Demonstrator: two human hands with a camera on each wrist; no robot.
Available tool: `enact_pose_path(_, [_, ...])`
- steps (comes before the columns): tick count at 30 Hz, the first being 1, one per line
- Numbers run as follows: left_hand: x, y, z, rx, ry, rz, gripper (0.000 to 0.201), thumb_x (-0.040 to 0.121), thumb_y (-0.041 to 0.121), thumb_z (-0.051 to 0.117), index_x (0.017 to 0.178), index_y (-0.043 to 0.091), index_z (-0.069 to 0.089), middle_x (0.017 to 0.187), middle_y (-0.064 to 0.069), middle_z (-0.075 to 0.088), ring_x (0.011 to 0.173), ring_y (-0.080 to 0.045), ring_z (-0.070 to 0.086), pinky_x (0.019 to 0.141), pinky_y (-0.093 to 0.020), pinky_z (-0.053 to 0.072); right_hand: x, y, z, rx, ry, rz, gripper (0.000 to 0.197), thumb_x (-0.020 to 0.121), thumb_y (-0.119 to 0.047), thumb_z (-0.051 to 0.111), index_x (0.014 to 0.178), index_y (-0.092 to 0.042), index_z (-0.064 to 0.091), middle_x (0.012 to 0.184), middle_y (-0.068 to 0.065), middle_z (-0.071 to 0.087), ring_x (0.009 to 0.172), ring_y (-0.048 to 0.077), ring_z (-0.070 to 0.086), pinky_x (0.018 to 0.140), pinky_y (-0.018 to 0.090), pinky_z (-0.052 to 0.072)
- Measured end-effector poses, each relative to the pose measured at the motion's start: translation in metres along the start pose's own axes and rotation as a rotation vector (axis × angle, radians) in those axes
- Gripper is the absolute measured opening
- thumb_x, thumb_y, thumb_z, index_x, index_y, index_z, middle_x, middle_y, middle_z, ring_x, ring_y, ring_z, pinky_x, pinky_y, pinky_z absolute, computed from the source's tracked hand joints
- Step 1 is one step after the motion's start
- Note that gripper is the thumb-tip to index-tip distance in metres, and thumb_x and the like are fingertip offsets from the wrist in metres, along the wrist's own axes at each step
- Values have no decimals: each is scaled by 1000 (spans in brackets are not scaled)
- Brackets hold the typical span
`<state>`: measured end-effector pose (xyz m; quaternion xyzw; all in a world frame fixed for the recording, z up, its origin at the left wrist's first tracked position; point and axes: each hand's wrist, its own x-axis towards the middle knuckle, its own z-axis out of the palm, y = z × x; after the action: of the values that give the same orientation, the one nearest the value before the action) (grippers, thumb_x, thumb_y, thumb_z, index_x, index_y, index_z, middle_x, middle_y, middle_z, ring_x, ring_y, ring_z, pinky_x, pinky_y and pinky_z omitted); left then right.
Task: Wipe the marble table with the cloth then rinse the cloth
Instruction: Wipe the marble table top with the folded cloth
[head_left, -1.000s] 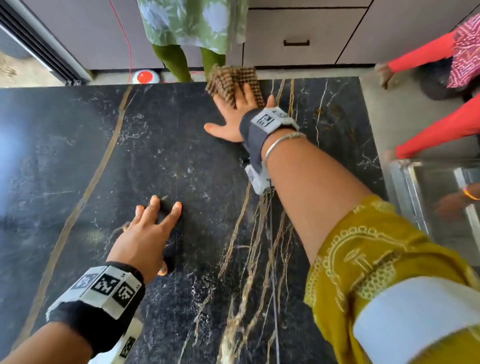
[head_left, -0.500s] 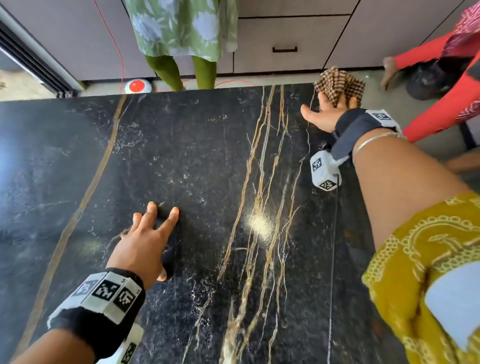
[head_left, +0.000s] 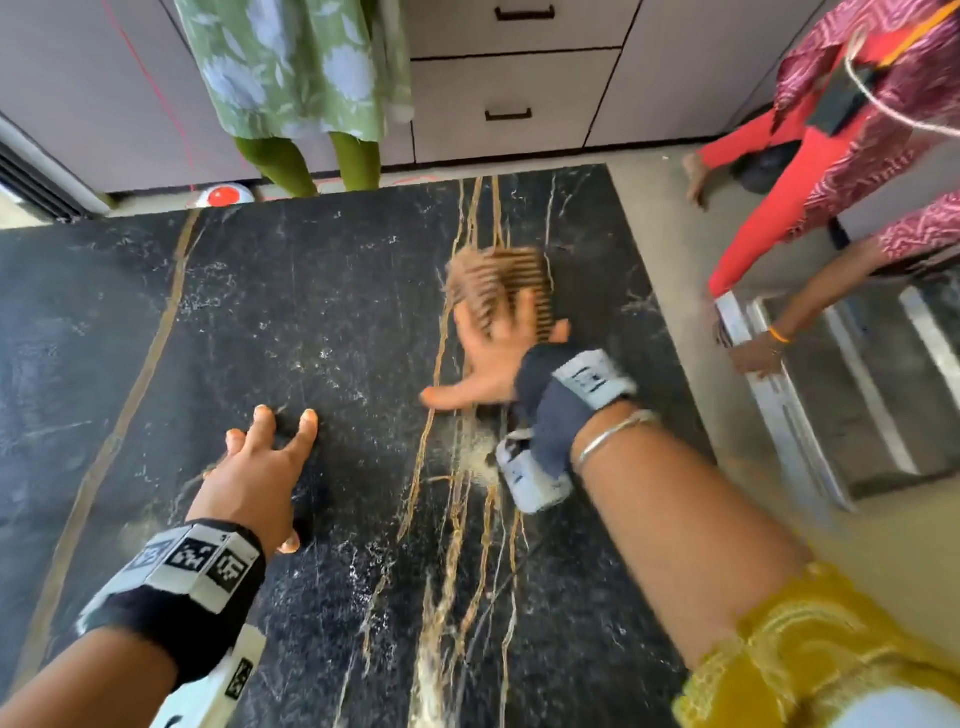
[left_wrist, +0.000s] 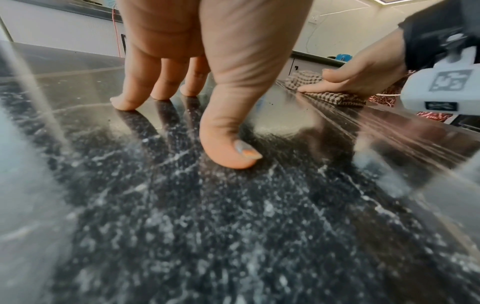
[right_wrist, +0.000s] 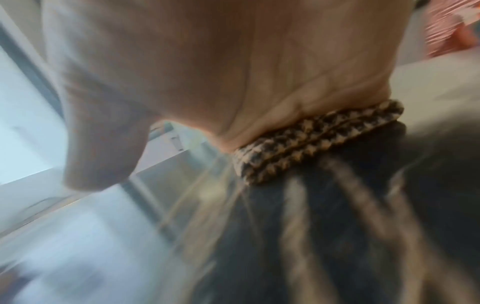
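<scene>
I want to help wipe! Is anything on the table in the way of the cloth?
Only the left hand, propped on its fingertips on the marble table, left of the cloth. The right hand presses that cloth flat; the marble around it looks bare.

Past your table: grey cabinet fronts (head_left: 519, 104) with dark drawer handles | pale floor (head_left: 670, 249) to your right | metal steps (head_left: 857, 395) beside it | dark-framed sliding door track (head_left: 36, 182) far left | daylight glare.

Marble table (head_left: 322, 322) bare leftward; left hand (head_left: 260, 478) planted near cloth (head_left: 498, 280).
</scene>
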<state>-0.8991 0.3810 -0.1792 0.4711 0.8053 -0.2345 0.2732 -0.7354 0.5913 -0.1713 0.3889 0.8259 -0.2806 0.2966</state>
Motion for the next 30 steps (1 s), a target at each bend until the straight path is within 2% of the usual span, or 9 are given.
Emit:
enact_pose_path(2, [-2,2,-2,-2,-11,-16,125,63,29,83,146,30,-11,153,-14,-6,141,-38,14,102,-42,43,-9,-34,27,-66,-13,-118,127,54,-90,48,143,-34,-22,148,2,-42,133,38,-38,96,74,-21])
enact_pose_path(5, [-5,5,-3,18,-4,-33,126,61,30,84,147,29,-9,153,-15,-1,139,-37,19,104,-42,41,-25,-58,61,-196,-41,-216,124,58,-87,51,146,-33,-17,152,2,-34,136,36,-36,98,73,-20])
enact_pose_path(9, [-8,8,1,16,35,-37,124,59,29,85,148,27,-3,152,-18,7,136,-38,26,107,-42,38,-41,-23,73,-243,48,-263,102,69,-84,41,145,-42,-11,157,-3,-22,141,31,-27,102,70,-18])
enact_pose_path(12, [-17,9,13,-26,131,-21,102,69,18,78,148,26,13,152,-13,13,135,-35,28,106,-43,39,-46,29,65,-160,128,-79,89,74,-84,31,142,-49,-13,157,-6,-21,142,29,-25,101,73,-14])
enact_pose_path(14, [-28,13,27,-10,188,-25,80,82,12,63,147,26,19,154,-8,14,137,-32,26,106,-44,38,-46,65,55,-98,176,84,89,71,-86,29,141,-50,-13,157,-6,-22,143,30,-23,99,74,-14])
enact_pose_path(18, [-40,8,44,-29,197,-23,64,92,19,50,147,26,18,158,-2,9,143,-24,21,112,-41,29,-44,115,30,19,176,318,90,67,-90,22,140,-52,-14,155,-8,-26,143,27,-24,100,73,-12])
enact_pose_path(21, [-41,4,42,-73,161,-23,65,91,24,52,147,26,19,158,-1,7,143,-24,19,112,-46,27,-36,123,20,129,147,349,86,69,-88,18,141,-52,-12,154,-8,-29,141,30,-27,108,69,-7])
enact_pose_path(25, [-44,17,37,-74,94,-57,69,91,28,52,147,23,12,158,-4,0,144,-26,13,113,-50,23,-33,117,16,246,209,394,78,78,-80,18,145,-47,-6,157,-4,-22,142,37,-22,115,57,-5])
enact_pose_path(30, [-61,22,50,-89,128,-118,62,94,35,44,146,31,10,157,-2,1,144,-28,5,113,-56,15,-45,115,24,231,244,409,81,82,-76,28,146,-43,-8,158,0,-19,143,40,-13,117,51,0])
